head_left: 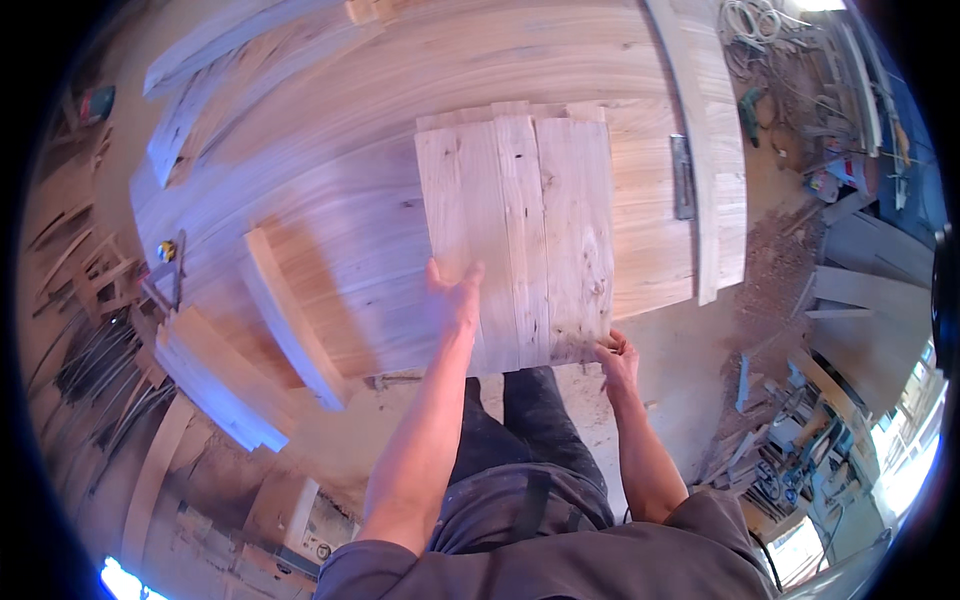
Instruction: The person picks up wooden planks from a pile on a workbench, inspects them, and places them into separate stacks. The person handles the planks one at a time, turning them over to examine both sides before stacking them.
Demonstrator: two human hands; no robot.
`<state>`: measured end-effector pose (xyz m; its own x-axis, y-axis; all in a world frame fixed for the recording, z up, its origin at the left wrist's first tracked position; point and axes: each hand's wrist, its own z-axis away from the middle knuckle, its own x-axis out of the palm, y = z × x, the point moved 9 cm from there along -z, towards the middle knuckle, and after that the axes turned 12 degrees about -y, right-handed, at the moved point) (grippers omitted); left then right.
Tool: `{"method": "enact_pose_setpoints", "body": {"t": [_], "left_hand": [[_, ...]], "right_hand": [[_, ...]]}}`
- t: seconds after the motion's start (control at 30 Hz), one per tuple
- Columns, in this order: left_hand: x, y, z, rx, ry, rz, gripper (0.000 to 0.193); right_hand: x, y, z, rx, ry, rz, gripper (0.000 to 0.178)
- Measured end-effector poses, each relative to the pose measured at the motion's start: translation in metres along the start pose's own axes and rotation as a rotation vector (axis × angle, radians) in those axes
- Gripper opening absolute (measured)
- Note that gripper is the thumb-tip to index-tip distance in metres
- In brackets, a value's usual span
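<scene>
Several pale, knotty wooden boards [575, 220] lie side by side, their far ends uneven, on a broad wooden panel [370, 190]. Along their left edge is my left hand [455, 298], its thumb on the top face and some fingers hidden at the side. My right hand [620, 362] closes around the near right corner of the boards, fingers curled at the edge. The near ends of the boards stick out past the panel's front edge, just in front of my legs.
A loose strip of wood [290, 320] and stacked planks [220, 380] lie at the panel's left. Across its right side runs a long batten [692, 150] beside a dark metal plate [682, 178]. Offcuts, a green drill [750, 115] and coiled cable [752, 22] clutter the floor.
</scene>
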<state>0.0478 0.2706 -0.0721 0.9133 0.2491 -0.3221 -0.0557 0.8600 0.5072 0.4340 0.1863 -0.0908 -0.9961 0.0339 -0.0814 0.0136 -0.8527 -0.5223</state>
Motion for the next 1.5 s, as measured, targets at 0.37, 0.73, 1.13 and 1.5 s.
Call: {"method": "enact_pose_setpoints", "body": {"t": [0.37, 0.73, 1.13, 1.5], "left_hand": [[0.078, 0.013, -0.004, 0.151, -0.289, 0.189, 0.102], [0.058, -0.005, 0.034, 0.164, -0.278, -0.065, 0.093], [0.205, 0.117, 0.118, 0.343, -0.501, -0.557, 0.103], [0.216, 0.044, 0.105, -0.227, -1.129, 0.965, 0.057]], "right_hand": [[0.044, 0.090, 0.009, 0.270, 0.016, -0.972, 0.026], [0.044, 0.076, 0.025, 0.248, 0.013, -0.909, 0.017], [0.060, -0.031, 0.124, -0.004, 0.159, -0.743, 0.024], [0.050, -0.041, 0.161, -0.109, 0.053, -0.400, 0.067]]}}
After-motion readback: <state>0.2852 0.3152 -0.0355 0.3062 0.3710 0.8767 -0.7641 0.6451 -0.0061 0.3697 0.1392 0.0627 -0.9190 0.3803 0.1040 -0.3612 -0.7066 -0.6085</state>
